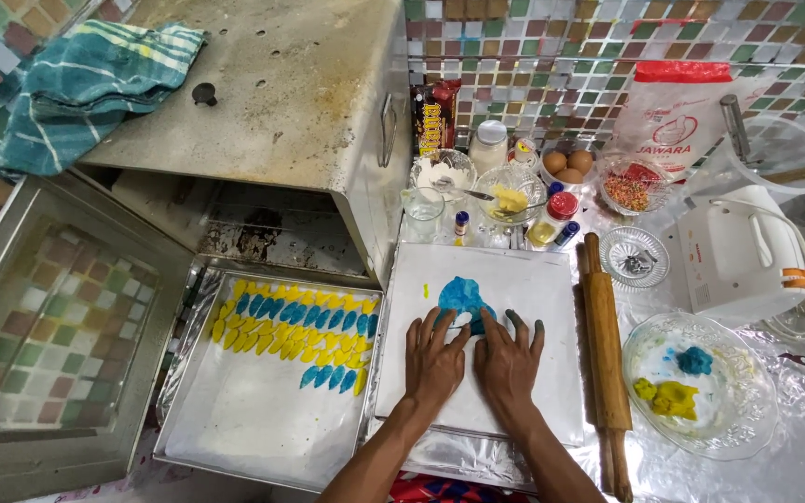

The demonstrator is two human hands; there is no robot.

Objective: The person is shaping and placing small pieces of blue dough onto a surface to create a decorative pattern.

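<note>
Two forearms are running out of view at the bottom edge. White board (514, 279) is lying lengthwise away from the person on the worktop. Left hand (433, 359) and right hand (507, 359), flat with fingers spread, are gripping nothing, partly hiding blue dough (461, 294).

This is a home kitchen set up for baking. A wall of small multicoloured tiles (552, 47) backs a foil-covered desk (794, 466) crowded with baking gear: a wooden rolling pin (603, 345), a white hand mixer (743, 256), brown eggs (567, 166), a bag of flour (673, 116) and sprinkles (628, 191). A worn metal box oven (281, 102) stands open beside a baking tray (235, 410) of shaped blue and yellow dough pieces (295, 331).
</note>
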